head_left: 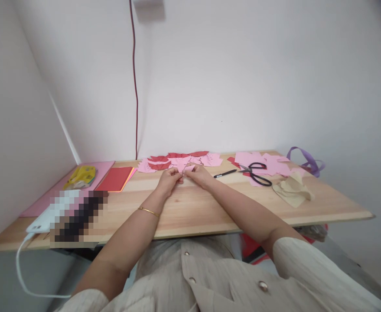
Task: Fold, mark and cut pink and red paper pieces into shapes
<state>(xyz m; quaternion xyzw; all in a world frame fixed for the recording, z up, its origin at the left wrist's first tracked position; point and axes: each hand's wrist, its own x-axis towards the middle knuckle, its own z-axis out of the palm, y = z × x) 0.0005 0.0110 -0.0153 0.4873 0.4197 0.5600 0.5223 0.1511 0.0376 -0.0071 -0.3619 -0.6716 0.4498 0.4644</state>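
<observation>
Both hands meet over the middle of the wooden table. My right hand (199,176) is closed in a pinch on a small piece of pink paper (189,167). My left hand (170,179) pinches at the paper's left edge, its fingertips almost touching those of the right. Just beyond the hands lies a row of cut pink paper pieces (212,160) and red paper pieces (159,166). To the right of my right hand is a black pen (225,173). Scissors with black handles (259,178) rest partly on pink paper scraps (276,164).
A crumpled beige cloth or paper (293,189) and a purple strap (311,163) are at the right. On the left lie red paper sheets (115,179), a yellow packet (81,177) and a white device with a cable (38,223). A wall stands behind the table (197,214).
</observation>
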